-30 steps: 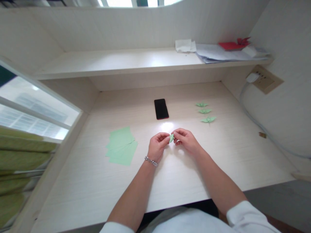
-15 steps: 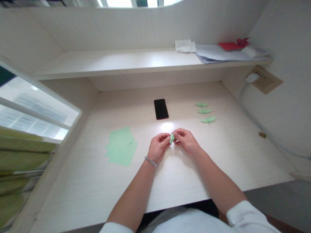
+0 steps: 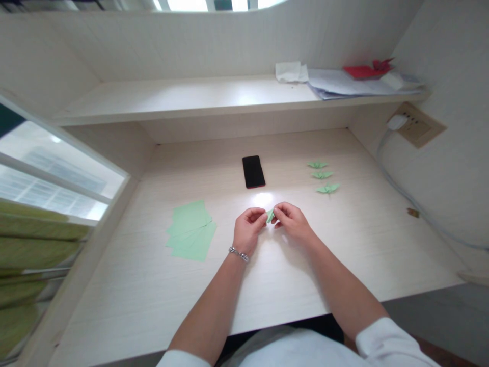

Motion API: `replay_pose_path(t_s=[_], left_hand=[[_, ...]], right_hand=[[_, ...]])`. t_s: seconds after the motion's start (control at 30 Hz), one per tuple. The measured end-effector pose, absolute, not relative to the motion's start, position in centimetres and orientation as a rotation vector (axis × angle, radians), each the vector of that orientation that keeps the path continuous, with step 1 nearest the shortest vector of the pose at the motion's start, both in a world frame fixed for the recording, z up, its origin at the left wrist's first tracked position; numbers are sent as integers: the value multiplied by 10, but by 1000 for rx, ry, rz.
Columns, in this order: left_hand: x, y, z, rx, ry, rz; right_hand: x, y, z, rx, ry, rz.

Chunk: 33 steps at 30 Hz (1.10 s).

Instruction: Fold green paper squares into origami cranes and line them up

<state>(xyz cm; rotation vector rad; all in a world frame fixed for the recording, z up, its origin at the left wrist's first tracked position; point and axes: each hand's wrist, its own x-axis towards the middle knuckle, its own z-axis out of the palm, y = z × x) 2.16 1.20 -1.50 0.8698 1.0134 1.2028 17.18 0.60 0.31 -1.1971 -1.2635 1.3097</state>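
A small folded piece of green paper (image 3: 270,216) is pinched between my two hands above the desk. My left hand (image 3: 249,228), with a silver chain bracelet (image 3: 239,254) at the wrist, grips its left side with thumb and fingers. On the right side, the fingertips of my right hand (image 3: 292,221) close on the same piece. Fan-like, several flat green sheets (image 3: 192,230) overlap to the left of my hands. Three folded green paper cranes (image 3: 327,188) stand in a column at the right.
A black phone (image 3: 253,172) lies beyond my hands on the desk (image 3: 153,295). The raised shelf (image 3: 171,97) holds papers (image 3: 340,84), a tissue (image 3: 291,72) and a red folded shape (image 3: 382,64). A cable (image 3: 401,189) runs from the wall socket (image 3: 419,126) down the right side.
My hands have shifted slightly, with the fingertips a little further apart around the folded green paper. Its angle looks slightly different. The sheets, cranes and phone have stayed in place.
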Motion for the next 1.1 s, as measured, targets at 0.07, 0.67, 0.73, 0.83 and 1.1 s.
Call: replay_pose_path(t_s=[0.07, 0.67, 0.73, 0.83, 1.1], left_hand=[[22, 11, -14, 926, 1048, 1198], [22, 7, -6, 1294, 1094, 1078], [21, 7, -8, 1285, 1083, 1080], [21, 8, -11, 1256, 1074, 1083], [20, 10, -9, 1254, 1216, 1180]], right_hand=[[171, 6, 0, -1218, -1259, 1280], [169, 1, 5, -1349, -1777, 616], [169, 1, 5, -1354, -1761, 627], [168, 0, 6, -1365, -1730, 656], [163, 0, 5, -1398, -1404, 856]])
